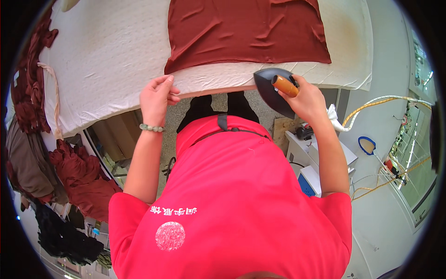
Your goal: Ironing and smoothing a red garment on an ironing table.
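Observation:
A dark red garment (246, 32) lies on the white padded ironing table (116, 56), its near hem close to the front edge and several creases across it. My right hand (306, 98) grips the orange-brown handle of an iron (269, 93). The iron is tilted at the table's front edge, just below the garment's right part, with its dark plate showing. By the garment's near left corner is my left hand (158, 98), fingers loosely bent and apart, with no cloth visible in them. Whether a fingertip touches the corner cannot be made out.
Dark red clothes (83, 179) and a brown garment (30, 153) hang at the left. A cloth tie (53, 95) dangles from the table's left side. On the right, a white hose with a yellow cord (371, 106) runs near the iron; a white machine (325, 158) stands below.

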Available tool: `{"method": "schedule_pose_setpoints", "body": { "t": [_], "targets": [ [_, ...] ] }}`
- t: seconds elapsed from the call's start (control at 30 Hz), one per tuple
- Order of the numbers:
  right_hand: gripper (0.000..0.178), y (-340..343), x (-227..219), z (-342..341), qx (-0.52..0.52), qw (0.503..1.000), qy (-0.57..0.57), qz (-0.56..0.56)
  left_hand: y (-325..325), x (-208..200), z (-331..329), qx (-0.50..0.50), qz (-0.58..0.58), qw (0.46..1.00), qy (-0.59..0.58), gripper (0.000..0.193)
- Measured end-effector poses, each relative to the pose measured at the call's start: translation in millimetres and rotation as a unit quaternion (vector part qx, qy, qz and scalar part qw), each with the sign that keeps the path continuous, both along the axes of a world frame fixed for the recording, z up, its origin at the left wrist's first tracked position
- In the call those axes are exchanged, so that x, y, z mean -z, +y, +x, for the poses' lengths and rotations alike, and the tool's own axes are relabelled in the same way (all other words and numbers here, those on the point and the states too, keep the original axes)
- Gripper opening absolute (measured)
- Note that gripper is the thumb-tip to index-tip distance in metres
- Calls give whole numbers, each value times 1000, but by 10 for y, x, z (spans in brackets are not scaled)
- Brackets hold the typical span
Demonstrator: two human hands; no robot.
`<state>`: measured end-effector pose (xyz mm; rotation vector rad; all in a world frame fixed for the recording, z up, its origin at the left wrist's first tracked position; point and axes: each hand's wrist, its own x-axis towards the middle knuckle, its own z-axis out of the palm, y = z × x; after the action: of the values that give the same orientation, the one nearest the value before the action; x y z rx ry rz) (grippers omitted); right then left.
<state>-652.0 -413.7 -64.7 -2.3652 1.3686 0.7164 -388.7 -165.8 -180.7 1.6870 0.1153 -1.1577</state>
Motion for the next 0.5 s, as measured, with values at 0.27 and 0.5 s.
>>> {"method": "schedule_pose_setpoints", "body": {
  "t": [0.27,0.5],
  "targets": [
    [66,-59,204,102,87,989,-113,-24,-655,31,-380,-202,-35,965,165,25],
    [57,153,354,528,-64,989,-131,-18,-597,146,-406,-175,-18,981,84,23]
  ]
}}
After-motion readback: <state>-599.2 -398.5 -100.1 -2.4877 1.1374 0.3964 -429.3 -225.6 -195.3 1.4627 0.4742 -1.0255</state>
